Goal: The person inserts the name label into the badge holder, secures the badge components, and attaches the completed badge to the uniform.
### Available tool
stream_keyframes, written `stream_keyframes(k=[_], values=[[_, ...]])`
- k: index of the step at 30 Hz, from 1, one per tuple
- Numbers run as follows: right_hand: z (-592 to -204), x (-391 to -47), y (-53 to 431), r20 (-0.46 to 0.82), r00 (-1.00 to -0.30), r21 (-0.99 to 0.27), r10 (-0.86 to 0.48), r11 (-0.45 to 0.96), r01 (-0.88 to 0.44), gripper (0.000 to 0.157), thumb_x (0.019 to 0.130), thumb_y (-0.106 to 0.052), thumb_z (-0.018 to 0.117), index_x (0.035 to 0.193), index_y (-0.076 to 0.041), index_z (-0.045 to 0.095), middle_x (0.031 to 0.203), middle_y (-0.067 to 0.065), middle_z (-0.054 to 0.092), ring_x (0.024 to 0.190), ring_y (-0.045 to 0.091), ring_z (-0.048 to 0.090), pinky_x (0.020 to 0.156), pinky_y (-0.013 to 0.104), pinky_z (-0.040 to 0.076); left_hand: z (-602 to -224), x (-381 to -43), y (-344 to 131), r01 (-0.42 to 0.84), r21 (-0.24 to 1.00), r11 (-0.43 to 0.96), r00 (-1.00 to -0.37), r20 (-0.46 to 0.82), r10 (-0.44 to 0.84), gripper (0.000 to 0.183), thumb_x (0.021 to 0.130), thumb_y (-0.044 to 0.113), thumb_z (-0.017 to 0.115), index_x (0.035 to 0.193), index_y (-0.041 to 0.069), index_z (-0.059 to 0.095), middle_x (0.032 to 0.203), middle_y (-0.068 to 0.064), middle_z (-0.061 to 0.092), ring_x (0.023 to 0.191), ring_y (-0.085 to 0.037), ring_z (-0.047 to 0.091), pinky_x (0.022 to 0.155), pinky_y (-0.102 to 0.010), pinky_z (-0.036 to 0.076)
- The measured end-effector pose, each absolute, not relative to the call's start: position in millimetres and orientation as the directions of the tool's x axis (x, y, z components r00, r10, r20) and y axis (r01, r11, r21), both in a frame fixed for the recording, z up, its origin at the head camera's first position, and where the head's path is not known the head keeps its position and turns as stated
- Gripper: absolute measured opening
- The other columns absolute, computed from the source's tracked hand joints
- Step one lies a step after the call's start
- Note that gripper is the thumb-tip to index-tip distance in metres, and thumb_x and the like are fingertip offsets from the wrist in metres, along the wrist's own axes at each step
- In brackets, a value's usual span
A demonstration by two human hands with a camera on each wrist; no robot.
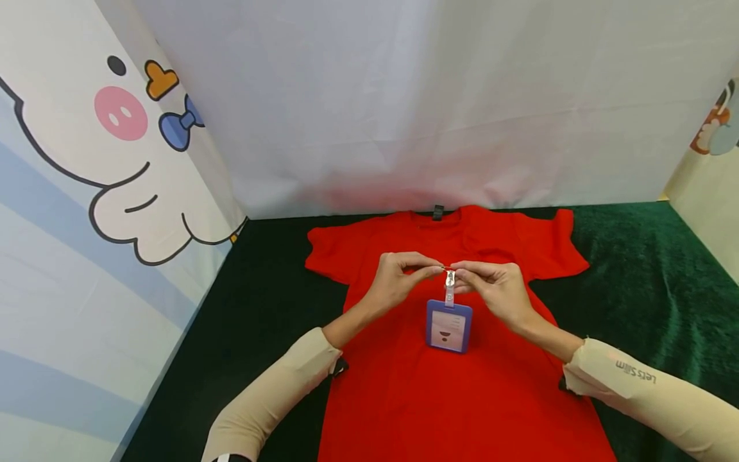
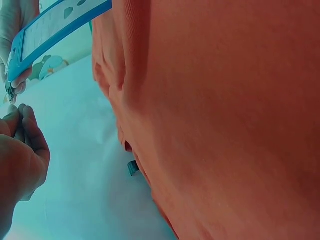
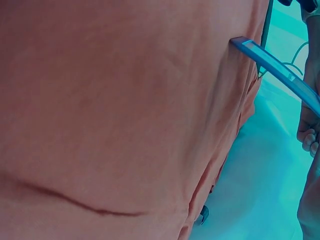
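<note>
A badge holder with a blue-purple frame and a white card hangs from a clear strap below a small metal clip. From the left, my left hand pinches at the clip's top with thumb and index finger. My right hand pinches the same spot from the other side, fingertips close to the left ones. Beneath both hands a red T-shirt lies spread out, collar away from me. In the left wrist view, the blue frame is above the shirt, beside the hands. Fingertips hide much of the clip's top.
Dark green cloth covers the table under the shirt. A white curtain rises behind the far edge, and a cartoon-printed panel stands at the left. A dark tag sticks up at the collar.
</note>
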State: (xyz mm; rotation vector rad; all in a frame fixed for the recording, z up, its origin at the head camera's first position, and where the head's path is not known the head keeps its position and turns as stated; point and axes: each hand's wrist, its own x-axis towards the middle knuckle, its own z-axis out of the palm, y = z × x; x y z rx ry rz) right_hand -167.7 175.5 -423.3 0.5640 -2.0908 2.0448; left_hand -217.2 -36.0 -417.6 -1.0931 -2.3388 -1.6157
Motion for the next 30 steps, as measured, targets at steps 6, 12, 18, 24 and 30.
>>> stream_keyframes(k=[6, 12, 18, 24, 30], values=[[-423.7, -167.5, 175.1, 0.371, -0.918, -0.927, -0.142, 0.002, -0.375, 0.022, 0.094, 0.009, 0.064, 0.112, 0.023, 0.066, 0.09, -0.018, 0.077, 0.074, 0.002, 0.076, 0.076, 0.02, 0.06, -418.1, -217.0, -35.6, 0.594, 0.783, 0.184, -0.745, 0.448, 0.494, 0.014, 0.091, 0.005, 0.074, 0.102, -0.002, 0.079, 0.097, -0.016, 0.079, 0.087, -0.022, 0.075, 0.084, -0.031, 0.063], [-423.4, -167.2, 174.7, 0.371, -0.919, -0.928, -0.136, -0.007, -0.374, 0.022, 0.094, 0.01, 0.064, 0.112, 0.024, 0.065, 0.093, -0.018, 0.077, 0.075, 0.001, 0.076, 0.076, 0.02, 0.06, -418.0, -216.6, -34.9, 0.587, 0.789, 0.182, -0.749, 0.444, 0.492, 0.013, 0.092, 0.005, 0.074, 0.102, -0.002, 0.079, 0.097, -0.016, 0.079, 0.088, -0.023, 0.075, 0.085, -0.032, 0.063], [-424.8, -167.5, 175.0, 0.368, -0.921, -0.928, -0.126, 0.01, -0.372, 0.022, 0.095, 0.009, 0.063, 0.112, 0.023, 0.066, 0.093, -0.02, 0.077, 0.074, 0.001, 0.075, 0.076, 0.019, 0.06, -418.4, -217.1, -34.6, 0.586, 0.791, 0.175, -0.748, 0.445, 0.493, 0.013, 0.091, 0.005, 0.074, 0.102, -0.002, 0.079, 0.097, -0.016, 0.079, 0.088, -0.021, 0.075, 0.084, -0.036, 0.063], [-425.8, -168.1, 175.3, 0.376, -0.918, -0.926, -0.128, -0.012, -0.378, 0.022, 0.095, 0.01, 0.063, 0.111, 0.023, 0.066, 0.093, -0.018, 0.077, 0.074, 0.002, 0.076, 0.076, 0.02, 0.06, -418.7, -217.5, -34.6, 0.59, 0.788, 0.176, -0.746, 0.448, 0.493, 0.013, 0.092, 0.005, 0.074, 0.102, -0.002, 0.079, 0.096, -0.016, 0.079, 0.085, -0.019, 0.074, 0.083, -0.037, 0.063], [-426.6, -168.4, 175.5, 0.382, -0.915, -0.924, -0.13, -0.025, -0.382, 0.022, 0.095, 0.01, 0.063, 0.112, 0.023, 0.065, 0.094, -0.017, 0.078, 0.076, 0.002, 0.076, 0.075, 0.021, 0.06, -418.4, -217.3, -34.2, 0.582, 0.794, 0.173, -0.751, 0.444, 0.489, 0.013, 0.092, 0.005, 0.074, 0.102, -0.002, 0.079, 0.096, -0.016, 0.079, 0.083, -0.019, 0.073, 0.082, -0.041, 0.063]])
